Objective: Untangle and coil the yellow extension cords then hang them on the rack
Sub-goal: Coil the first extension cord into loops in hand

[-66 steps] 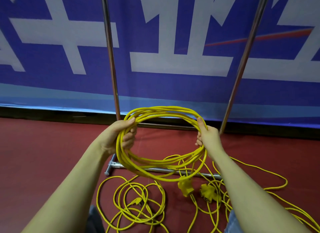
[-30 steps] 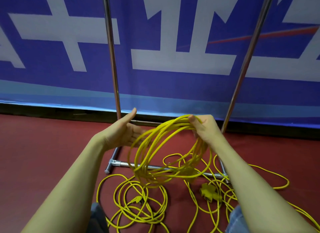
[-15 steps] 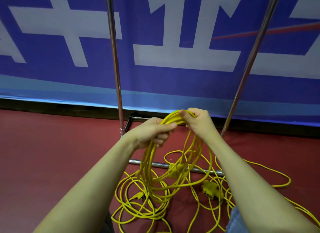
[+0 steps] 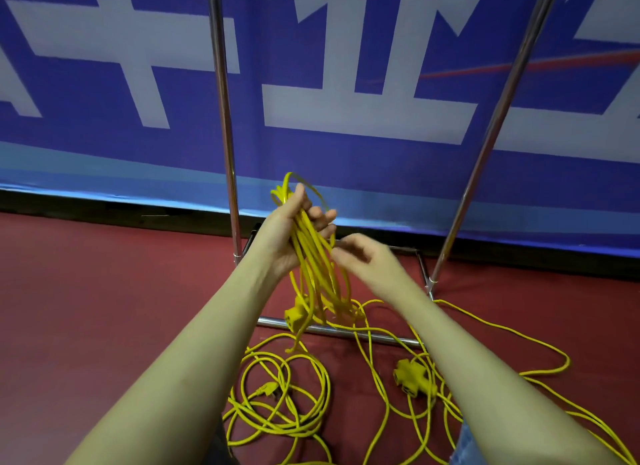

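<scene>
My left hand [image 4: 294, 229] grips a bundle of yellow extension cord loops [image 4: 311, 274], squeezed into a narrow hank that hangs down from my fist. A yellow socket block [image 4: 296, 317] dangles at the hank's lower end. My right hand [image 4: 367, 262] is blurred, just right of the hank, its fingers loosely extended toward the strands without closing on them. The metal rack stands behind, with a left upright [image 4: 221, 118], a right upright [image 4: 498, 118] and a base bar [image 4: 332, 331] on the floor.
More yellow cord lies on the red floor: a loose coil with a plug [image 4: 277, 399], another socket block [image 4: 414, 378], and strands trailing right [image 4: 519, 336]. A blue and white banner [image 4: 346, 66] covers the wall behind the rack.
The wide round coil held between both hands was folded into a narrow hank. My left hand took its top and raised it. My right hand let go and dropped to the side.
</scene>
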Available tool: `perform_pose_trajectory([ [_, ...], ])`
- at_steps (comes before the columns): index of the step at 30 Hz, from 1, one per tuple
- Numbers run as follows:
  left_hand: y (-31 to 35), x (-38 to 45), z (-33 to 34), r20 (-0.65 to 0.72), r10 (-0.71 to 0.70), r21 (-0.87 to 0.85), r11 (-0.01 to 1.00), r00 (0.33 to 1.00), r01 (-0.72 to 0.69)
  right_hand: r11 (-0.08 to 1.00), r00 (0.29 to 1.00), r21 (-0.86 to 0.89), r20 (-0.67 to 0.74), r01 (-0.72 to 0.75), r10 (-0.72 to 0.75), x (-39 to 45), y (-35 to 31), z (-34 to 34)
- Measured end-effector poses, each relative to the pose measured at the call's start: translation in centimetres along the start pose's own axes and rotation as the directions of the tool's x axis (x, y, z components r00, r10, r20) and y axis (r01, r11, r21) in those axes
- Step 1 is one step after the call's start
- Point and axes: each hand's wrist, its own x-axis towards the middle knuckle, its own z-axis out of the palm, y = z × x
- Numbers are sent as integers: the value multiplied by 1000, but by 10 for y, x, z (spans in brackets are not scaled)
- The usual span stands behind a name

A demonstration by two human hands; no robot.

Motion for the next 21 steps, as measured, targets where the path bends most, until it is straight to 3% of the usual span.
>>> perform_pose_trajectory([
  [2,-2,3,0,-27,42,-24,999,999,-42,998,992,-13,113,-61,62,-5,-3,11],
  [3,-3,4,0,-41,58,-39,997,998,-59,996,992,-46,106,-70,75,-6,-3,16],
  [7,-2,7,-2,-109,114,-138,982,987,-129,955,990,-292,-109,56,-92,2,4,29],
  [12,5,8,-9,-82,138,-117,982,987,-147,933,987,-353,-115,70,-117,1,2,31],
  [14,5,8,-10,-70,163,-75,983,984,-168,948,989,-307,-90,82,-114,0,0,32],
  [18,4,10,-15,-30,171,-27,985,985,-172,999,999,-43,38,16,-14,1,-4,28],
  [19,3,10,-15,-15,163,-35,986,986,-164,999,997,-35,75,4,-1,1,-4,27],
  [21,4,12,-13,-42,151,-87,984,988,-155,973,999,-231,39,20,-12,1,1,29],
])
